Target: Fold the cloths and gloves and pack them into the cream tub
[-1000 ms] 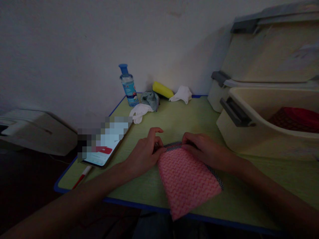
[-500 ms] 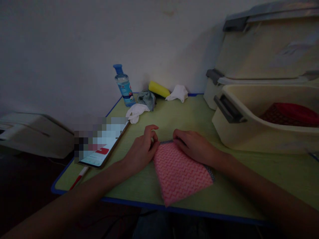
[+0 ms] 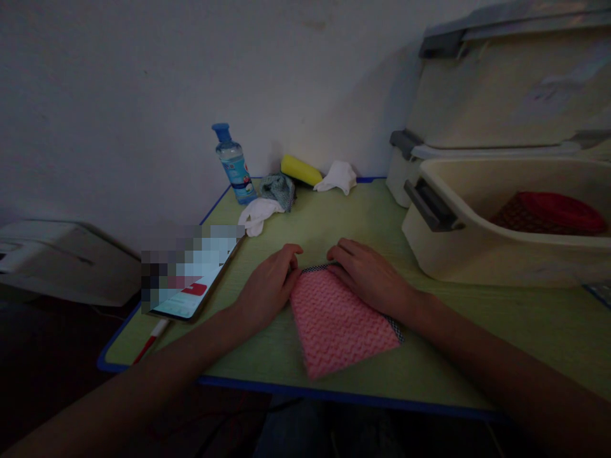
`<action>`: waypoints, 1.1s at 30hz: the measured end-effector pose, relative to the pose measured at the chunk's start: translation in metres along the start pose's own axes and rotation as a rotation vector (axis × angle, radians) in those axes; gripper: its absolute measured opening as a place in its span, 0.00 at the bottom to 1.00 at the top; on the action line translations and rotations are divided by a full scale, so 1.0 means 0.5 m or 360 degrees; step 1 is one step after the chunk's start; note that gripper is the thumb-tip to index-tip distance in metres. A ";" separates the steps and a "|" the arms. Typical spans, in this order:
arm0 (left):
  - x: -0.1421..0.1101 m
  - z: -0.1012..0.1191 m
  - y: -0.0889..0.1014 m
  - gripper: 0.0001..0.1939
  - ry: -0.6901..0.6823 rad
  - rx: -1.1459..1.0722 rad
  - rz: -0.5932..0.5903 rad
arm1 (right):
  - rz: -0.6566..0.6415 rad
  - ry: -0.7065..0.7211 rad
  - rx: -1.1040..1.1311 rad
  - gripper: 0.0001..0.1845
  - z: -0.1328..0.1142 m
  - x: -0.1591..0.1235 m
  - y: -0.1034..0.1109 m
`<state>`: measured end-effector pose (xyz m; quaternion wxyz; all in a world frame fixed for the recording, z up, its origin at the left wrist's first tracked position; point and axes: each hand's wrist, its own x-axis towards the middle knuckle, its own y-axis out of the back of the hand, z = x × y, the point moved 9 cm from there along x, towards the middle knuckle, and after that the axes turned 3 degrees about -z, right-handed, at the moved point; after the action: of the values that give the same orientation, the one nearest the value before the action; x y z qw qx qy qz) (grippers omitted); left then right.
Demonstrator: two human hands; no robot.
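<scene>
A folded pink cloth (image 3: pixel 341 324) with a zigzag texture and a black-and-white checked edge lies on the green table. At its far left corner, my left hand (image 3: pixel 270 283) pinches the cloth between thumb and fingers, the index finger curling above. My right hand (image 3: pixel 370 273) lies over the far right edge, its fingers bent and closed on the cloth, partly covering that side. The checked border shows between the two hands and again at the right near corner.
A large phone (image 3: pixel 210 273) lies left, with a red-and-white pen-like item (image 3: pixel 153 337) below it. Behind stand a blue bottle (image 3: pixel 236 168), crumpled white cloth (image 3: pixel 260 213), grey cloth (image 3: pixel 279 189), yellow sponge (image 3: pixel 300 170) and white cloth (image 3: pixel 338 178). Cream bins (image 3: pixel 449 261) occupy the right; one holds something red (image 3: pixel 563 213).
The cloth's near edge has shifted slightly away from me and to the left. My right hand's fingers have risen a little at the far edge; my left hand stays at its corner.
</scene>
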<state>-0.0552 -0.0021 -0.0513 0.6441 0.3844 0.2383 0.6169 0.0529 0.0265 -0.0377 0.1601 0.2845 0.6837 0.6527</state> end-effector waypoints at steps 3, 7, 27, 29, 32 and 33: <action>0.001 0.002 0.003 0.07 -0.0035 0.0073 0.0022 | 0.0170 0.0131 -0.0022 0.09 -0.013 -0.005 0.022; 0.001 0.007 0.004 0.05 -0.0072 0.0130 0.0024 | 0.0225 0.0412 0.0276 0.12 -0.044 -0.020 0.046; -0.002 0.015 0.033 0.03 -0.0080 0.0013 0.0201 | -0.0183 0.0136 0.0175 0.36 -0.037 -0.030 -0.041; -0.003 0.019 0.037 0.03 -0.0116 0.0033 0.0235 | -0.0155 0.0012 0.0095 0.36 -0.008 -0.019 -0.042; -0.002 0.018 0.036 0.02 -0.0138 0.0012 0.0240 | -0.0130 -0.0108 0.0020 0.38 0.015 -0.011 -0.040; -0.001 0.016 0.035 0.02 -0.0131 -0.0006 0.0234 | -0.0121 -0.0125 0.0015 0.38 0.017 -0.010 -0.039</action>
<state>-0.0596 -0.0051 -0.0325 0.6070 0.4247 0.1814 0.6467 0.0584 0.0303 -0.0584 0.2102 0.2843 0.6902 0.6313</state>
